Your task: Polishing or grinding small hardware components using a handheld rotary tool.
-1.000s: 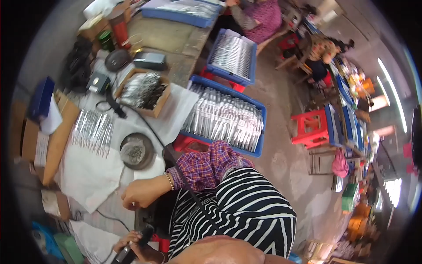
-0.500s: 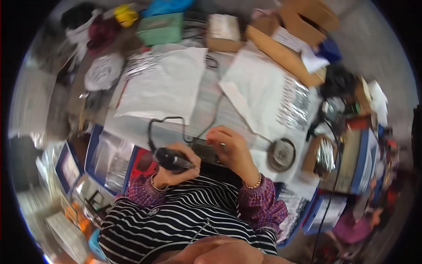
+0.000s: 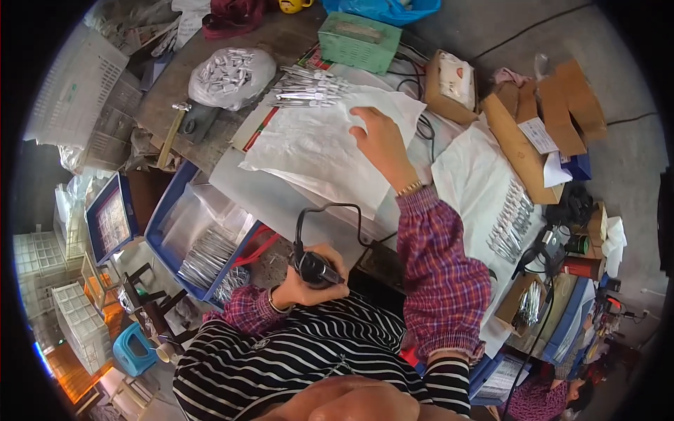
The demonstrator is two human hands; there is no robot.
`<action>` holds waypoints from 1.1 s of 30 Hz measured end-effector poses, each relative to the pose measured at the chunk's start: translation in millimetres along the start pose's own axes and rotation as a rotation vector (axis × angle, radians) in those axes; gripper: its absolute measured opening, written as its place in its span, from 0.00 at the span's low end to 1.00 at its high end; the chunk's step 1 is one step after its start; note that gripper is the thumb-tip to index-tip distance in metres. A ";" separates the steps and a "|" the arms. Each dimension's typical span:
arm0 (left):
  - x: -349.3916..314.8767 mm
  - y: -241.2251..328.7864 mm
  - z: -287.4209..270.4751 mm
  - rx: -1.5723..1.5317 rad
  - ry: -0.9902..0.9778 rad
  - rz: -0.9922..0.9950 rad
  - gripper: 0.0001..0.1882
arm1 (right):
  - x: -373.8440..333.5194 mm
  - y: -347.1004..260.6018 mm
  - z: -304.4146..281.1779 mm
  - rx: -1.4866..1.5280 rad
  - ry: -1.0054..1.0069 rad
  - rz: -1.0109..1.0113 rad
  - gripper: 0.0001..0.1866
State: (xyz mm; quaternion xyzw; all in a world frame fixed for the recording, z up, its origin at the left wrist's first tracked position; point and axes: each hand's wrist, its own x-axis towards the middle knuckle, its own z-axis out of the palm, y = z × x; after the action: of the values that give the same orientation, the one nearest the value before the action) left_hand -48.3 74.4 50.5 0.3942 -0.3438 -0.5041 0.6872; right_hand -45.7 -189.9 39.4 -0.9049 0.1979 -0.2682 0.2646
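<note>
My left hand [image 3: 309, 270] grips a black corded hand tool [image 3: 317, 269] close to my chest; its black cable loops up over the bench. With fingers spread, my right hand [image 3: 379, 137] lies stretched out flat on a large white sheet [image 3: 309, 151] spread over the bench. Just beyond that sheet sits a pile of slim metal pieces [image 3: 309, 88], a short way left of my right hand's fingertips. More metal pieces [image 3: 512, 219] lie in a row on a white cloth to my right.
A blue tray [image 3: 165, 217] of metal pieces stands at my left. At the back are a green metal box [image 3: 358, 42], a clear bag of small silvery parts [image 3: 232, 74] and a hammer [image 3: 172, 133]. Cardboard boxes [image 3: 540, 119] crowd the right side.
My head has turned, so the view swung across the bench. My right hand left the spot beside the tool and reached out onto the white sheet. My left hand still holds the tool.
</note>
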 end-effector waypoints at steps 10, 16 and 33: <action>-2.3 1.1 -22.3 -0.030 0.063 -0.058 0.14 | 51.4 1.8 69.8 -0.176 0.131 -0.001 0.16; -1.2 -3.0 -27.1 -0.048 0.102 -0.084 0.13 | 52.9 3.8 76.6 -0.118 0.128 0.003 0.14; 9.1 3.0 -19.3 -0.076 0.053 -0.045 0.14 | 5.2 -41.7 -21.5 0.915 0.235 0.217 0.10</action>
State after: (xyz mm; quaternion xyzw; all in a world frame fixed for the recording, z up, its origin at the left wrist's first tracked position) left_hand -27.9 69.9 45.1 0.3886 -0.2972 -0.5214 0.6991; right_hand -45.4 -167.9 81.2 -0.6335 0.1813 -0.3991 0.6376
